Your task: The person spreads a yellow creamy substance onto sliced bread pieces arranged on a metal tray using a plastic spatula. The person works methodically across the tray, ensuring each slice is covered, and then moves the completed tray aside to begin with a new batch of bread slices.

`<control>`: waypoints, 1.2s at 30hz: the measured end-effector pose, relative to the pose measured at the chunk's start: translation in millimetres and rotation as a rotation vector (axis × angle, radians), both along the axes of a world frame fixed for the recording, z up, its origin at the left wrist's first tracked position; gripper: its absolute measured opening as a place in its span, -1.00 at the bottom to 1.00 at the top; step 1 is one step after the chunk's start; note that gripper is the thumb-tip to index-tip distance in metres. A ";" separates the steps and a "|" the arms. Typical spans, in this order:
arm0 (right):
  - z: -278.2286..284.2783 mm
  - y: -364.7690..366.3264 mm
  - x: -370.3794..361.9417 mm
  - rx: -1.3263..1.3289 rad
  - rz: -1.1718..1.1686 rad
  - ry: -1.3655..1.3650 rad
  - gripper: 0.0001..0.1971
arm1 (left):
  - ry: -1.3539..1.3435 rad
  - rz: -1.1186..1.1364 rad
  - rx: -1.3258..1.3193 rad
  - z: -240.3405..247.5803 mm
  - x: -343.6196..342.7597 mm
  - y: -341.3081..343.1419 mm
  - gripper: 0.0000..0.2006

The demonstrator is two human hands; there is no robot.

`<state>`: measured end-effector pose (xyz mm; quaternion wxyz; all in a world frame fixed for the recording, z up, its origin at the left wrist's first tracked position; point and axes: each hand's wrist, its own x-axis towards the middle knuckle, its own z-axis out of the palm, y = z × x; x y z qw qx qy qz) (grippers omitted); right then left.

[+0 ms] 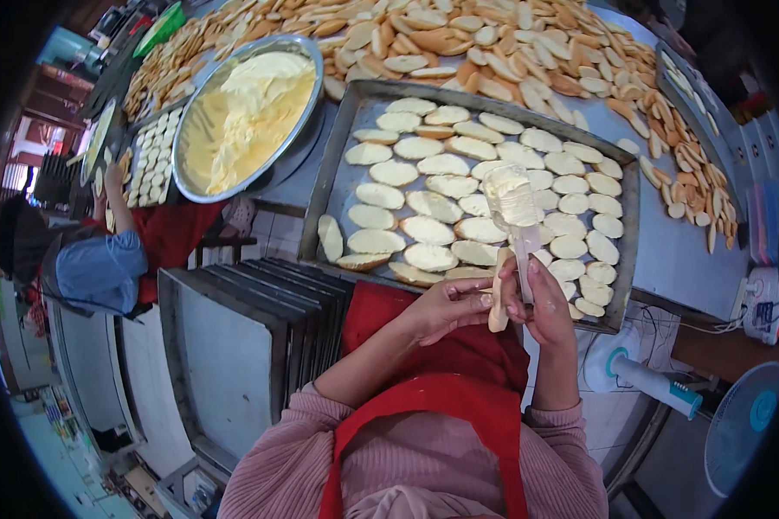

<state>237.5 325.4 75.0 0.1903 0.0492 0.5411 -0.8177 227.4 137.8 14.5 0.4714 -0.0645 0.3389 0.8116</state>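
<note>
My left hand [452, 310] pinches a slim oval bread slice [498, 298], held on edge in front of my apron. In my right hand [545, 303] is the clear handle of a spatula [525, 251], its broad blade pointing away from me and coated with pale cream. The right fingertips are close beside the slice; whether they touch it I cannot tell. Beneath the spatula lies a dark metal baking tray [325, 177] with rows of cream-topped oval slices [433, 205]. Left of the tray stands a large metal bowl [201, 198] of yellow cream [242, 121].
Loose bread slices [459, 39] are heaped across the table's far side. Empty trays [225, 355] stand stacked on edge at lower left. At far left, a co-worker in a blue top [104, 268] works by another filled tray [153, 156]. Fans [744, 424] stand at lower right.
</note>
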 end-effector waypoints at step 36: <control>3.4 38.2 27.0 1.138 -0.124 0.703 -0.79 | 0.054 0.232 0.061 37.3 2.9 -19.5 -0.44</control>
